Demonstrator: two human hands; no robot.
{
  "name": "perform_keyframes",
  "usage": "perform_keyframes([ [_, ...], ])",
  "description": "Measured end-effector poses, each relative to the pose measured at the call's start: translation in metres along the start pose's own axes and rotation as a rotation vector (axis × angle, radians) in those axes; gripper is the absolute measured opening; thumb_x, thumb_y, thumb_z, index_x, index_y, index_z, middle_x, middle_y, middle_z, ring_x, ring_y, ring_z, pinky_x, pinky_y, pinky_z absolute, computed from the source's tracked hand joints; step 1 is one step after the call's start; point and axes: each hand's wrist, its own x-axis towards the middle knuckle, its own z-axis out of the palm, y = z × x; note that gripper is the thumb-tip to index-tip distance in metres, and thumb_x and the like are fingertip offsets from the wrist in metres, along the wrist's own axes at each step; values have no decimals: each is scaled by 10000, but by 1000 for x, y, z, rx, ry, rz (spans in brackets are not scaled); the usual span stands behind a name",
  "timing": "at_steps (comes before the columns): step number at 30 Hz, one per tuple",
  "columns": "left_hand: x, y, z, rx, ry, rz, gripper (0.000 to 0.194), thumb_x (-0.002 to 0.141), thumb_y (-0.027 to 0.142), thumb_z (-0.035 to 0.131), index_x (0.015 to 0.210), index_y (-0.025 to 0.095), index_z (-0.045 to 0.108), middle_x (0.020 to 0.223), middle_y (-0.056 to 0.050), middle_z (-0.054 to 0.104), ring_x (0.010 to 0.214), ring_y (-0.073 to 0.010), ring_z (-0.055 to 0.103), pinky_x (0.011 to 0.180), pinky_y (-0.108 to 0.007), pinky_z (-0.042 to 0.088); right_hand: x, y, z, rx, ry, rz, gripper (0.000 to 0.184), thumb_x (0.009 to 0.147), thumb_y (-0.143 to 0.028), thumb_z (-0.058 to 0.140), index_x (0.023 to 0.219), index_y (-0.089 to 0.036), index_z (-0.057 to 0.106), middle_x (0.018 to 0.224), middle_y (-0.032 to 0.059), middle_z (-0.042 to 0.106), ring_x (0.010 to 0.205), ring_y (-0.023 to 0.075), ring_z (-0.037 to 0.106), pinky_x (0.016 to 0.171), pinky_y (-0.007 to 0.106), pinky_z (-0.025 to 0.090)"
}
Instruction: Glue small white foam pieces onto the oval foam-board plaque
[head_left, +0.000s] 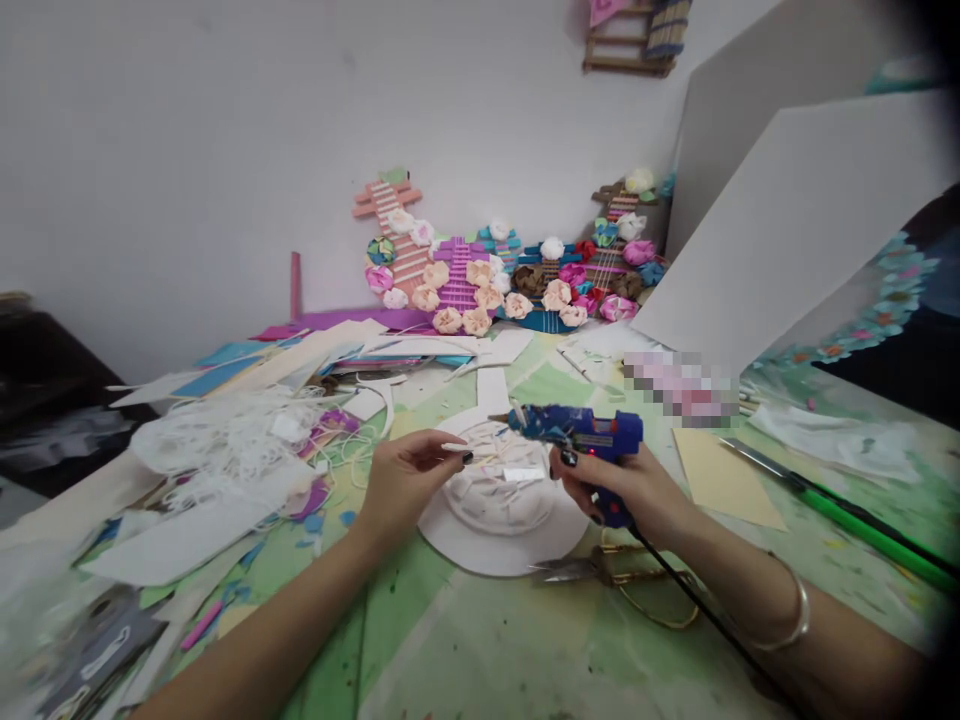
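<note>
My right hand (611, 480) is wrapped round the handle of a blue hot glue gun (589, 428), a small red light showing on its side. Its nozzle points left, above a white guitar-shaped card cutout (495, 553). On the round body of the cutout lie crumpled white material and a small white rectangle (523, 474). Thumb and fingers of my left hand (409, 478) pinch a small thin white strip (454, 447), close to the glue gun's tip. Scissors with gold handles (645, 575) lie at the lower right of the cutout, their blades near its edge.
Tangled white string (232, 450) and paper scraps cover the left side. Flower-decorated guitar models (459, 275) line the wall. A green-handled cutter (855, 520) and a yellow card (724, 485) lie right. White boards (795, 210) lean behind. The gun's black cord (697, 600) runs beneath my right forearm.
</note>
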Motion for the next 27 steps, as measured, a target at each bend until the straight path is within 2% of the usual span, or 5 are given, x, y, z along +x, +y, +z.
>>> perform_keyframes([
  [2,-3,2,3,3,-18,6,132,653,221,720,760,147,699,751,-40,714,701,-176,677,664,-256,571,-5,-1,5,-45,15,26,257,688,-399,654,646,-152,595,550,14,543,519,126,499,497,250,408],
  [5,-7,6,7,41,-32,7,117,661,209,716,755,143,697,755,-45,715,707,-172,676,667,-245,569,-9,-4,8,-95,57,35,236,636,-396,681,621,-170,614,605,27,583,575,143,516,545,261,448],
  [15,-11,13,10,102,17,41,70,628,192,713,695,173,708,711,-34,718,670,-172,672,638,-250,575,-12,3,9,-56,-7,24,250,645,-431,703,636,-196,616,625,26,587,631,169,554,590,276,493],
  [22,-13,14,12,78,26,77,81,626,146,698,690,194,714,693,-7,716,652,-150,668,634,-221,570,-14,4,10,17,-43,21,209,669,-393,713,704,-203,634,657,9,603,664,160,579,633,263,501],
  [27,-14,15,11,85,31,70,70,629,174,702,698,185,713,709,-21,720,664,-168,671,630,-248,575,-14,4,10,22,-54,16,191,676,-370,714,668,-198,631,659,5,600,656,148,569,646,257,499],
])
